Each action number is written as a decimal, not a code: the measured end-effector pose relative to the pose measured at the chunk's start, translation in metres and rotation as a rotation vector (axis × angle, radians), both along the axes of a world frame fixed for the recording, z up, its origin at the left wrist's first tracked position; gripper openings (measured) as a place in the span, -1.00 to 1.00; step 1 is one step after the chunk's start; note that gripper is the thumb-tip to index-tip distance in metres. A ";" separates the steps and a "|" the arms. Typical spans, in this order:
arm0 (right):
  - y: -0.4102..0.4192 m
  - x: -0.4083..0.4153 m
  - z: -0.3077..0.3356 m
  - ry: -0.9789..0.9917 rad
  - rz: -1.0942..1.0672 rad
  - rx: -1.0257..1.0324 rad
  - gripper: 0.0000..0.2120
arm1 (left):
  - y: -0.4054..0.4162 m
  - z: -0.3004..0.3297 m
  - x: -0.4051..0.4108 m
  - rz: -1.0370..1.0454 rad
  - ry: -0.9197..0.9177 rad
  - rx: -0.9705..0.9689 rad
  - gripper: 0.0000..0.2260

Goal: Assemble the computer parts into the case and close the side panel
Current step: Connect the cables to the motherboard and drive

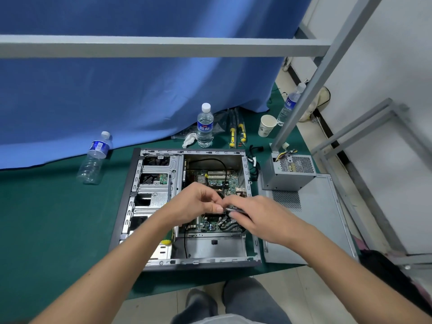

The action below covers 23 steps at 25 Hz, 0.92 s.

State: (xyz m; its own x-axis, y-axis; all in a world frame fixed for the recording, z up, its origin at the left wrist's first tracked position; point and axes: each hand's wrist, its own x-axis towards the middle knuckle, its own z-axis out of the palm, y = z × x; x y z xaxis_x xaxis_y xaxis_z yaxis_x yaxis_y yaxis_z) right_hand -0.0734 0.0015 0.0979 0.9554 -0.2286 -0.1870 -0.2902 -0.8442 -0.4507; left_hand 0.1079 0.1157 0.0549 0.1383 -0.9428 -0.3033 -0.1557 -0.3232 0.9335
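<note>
Now, mid-frame, my left hand [198, 202] and right hand [259, 218] both pinch a small dark part [231, 209] above the open case [187, 206]; next I'd judge seating it on the motherboard [219, 181].

Even bright light, wide-angle edge bending.

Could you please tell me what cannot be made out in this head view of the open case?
- Small part between left hand and right hand: hidden by fingers.
- Motherboard centre: covered by both hands.
- Far bottle: partly behind the metal post.
</note>
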 end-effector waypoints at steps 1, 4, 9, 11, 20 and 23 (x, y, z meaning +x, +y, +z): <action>0.001 0.002 -0.003 -0.006 0.004 0.004 -0.77 | 0.002 -0.002 0.003 -0.017 0.025 0.020 -0.94; 0.004 0.006 -0.014 -0.025 -0.060 0.126 -0.73 | 0.010 -0.011 0.006 -0.013 0.069 0.053 -0.92; 0.017 0.015 -0.039 -0.065 -0.211 0.397 -0.79 | 0.028 -0.027 0.004 0.125 0.052 0.097 -0.93; 0.024 0.017 -0.052 -0.077 -0.273 0.446 -0.78 | 0.039 -0.037 0.003 0.264 -0.064 0.063 -0.90; 0.036 0.033 -0.115 0.120 -0.319 0.473 -0.73 | 0.092 -0.109 0.070 0.344 -1.105 0.226 -0.63; 0.035 0.049 -0.129 0.196 -0.209 0.357 -0.73 | 0.094 -0.125 0.076 0.228 -1.172 0.310 -0.55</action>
State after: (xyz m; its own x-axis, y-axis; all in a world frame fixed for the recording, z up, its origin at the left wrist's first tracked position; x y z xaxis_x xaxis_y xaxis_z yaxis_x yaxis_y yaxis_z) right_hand -0.0242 0.0363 -0.0314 0.8345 -0.3008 -0.4617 -0.5464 -0.5603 -0.6225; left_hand 0.1840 0.2101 -0.0700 0.6290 -0.7720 -0.0914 -0.7582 -0.6352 0.1471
